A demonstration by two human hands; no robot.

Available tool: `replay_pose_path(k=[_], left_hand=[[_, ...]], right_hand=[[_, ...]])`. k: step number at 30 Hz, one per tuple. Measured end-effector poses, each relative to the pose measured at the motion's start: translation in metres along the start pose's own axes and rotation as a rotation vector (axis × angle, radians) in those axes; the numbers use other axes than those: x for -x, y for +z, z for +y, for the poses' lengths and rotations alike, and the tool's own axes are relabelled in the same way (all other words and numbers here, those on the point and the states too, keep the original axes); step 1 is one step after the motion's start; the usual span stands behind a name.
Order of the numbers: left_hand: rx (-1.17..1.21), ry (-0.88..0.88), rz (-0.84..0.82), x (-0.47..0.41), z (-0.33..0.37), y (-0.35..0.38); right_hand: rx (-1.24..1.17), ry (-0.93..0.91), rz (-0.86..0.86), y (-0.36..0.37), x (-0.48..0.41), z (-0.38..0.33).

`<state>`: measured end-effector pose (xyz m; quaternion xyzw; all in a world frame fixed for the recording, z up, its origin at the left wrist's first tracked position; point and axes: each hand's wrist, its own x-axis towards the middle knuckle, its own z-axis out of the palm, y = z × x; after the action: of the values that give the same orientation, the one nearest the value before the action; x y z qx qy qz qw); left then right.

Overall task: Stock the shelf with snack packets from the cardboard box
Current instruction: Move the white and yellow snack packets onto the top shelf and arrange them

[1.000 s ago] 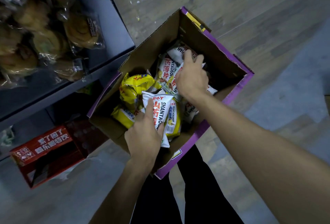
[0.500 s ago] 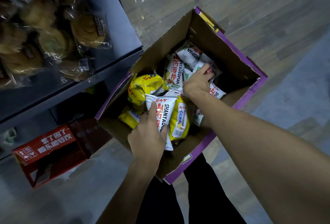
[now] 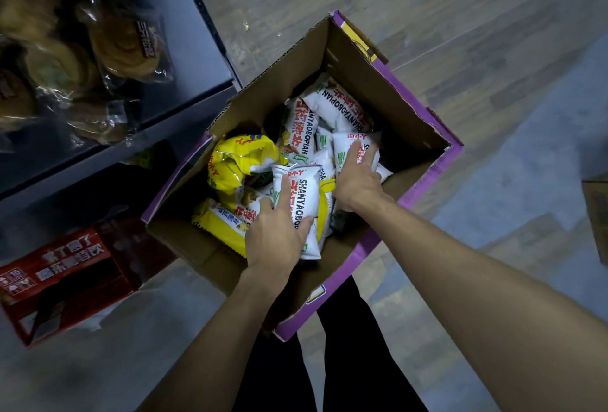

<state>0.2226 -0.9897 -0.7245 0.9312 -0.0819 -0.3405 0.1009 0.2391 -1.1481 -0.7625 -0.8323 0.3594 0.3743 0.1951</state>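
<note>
Snack packets fill cardboard box beside shelf; L hand fingers grip white pkt, R hand grips another.

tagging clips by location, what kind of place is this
Most likely a small shop or its stockroom. A dark metal shelf holds wrapped pastries, an open cardboard box of snack packets sits on the floor, and a red drinks carton lies under the shelf.

Shop: stocked shelf, snack carton.
</note>
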Motion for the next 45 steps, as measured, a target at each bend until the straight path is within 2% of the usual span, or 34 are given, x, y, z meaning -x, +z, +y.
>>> replay_pose_path(k=[6,8,11,15,25,31,37,45], left_hand=[[0.235,-0.051,-0.092,-0.009,-0.006,-0.007],[0.244,-0.071,-0.082,-0.004,-0.007,-0.018],[0.13,-0.066,0.011,0.015,-0.002,-0.039],[0.092,-0.114,0.125,0.046,0.005,-0.072],[0.142,-0.133,0.378,0.119,0.039,-0.156],[0.226,-0.193,0.504,0.156,0.053,-0.184],[0.295,-0.203,0.647,0.197,0.05,-0.212],[0.305,-0.163,0.919,0.269,0.023,-0.257]], right_hand=[[-0.102,-0.022,0.057,-0.011,0.006,0.0],[-0.136,-0.053,0.076,-0.02,0.016,-0.005],[-0.202,-0.119,0.066,-0.039,0.038,-0.017],[-0.225,-0.221,0.059,-0.068,0.077,-0.026],[-0.171,-0.466,0.209,-0.14,0.185,-0.022],[-0.153,-0.597,0.238,-0.162,0.236,-0.024],[-0.161,-0.724,0.323,-0.174,0.286,-0.024],[-0.249,-0.881,0.466,-0.184,0.378,-0.04]])
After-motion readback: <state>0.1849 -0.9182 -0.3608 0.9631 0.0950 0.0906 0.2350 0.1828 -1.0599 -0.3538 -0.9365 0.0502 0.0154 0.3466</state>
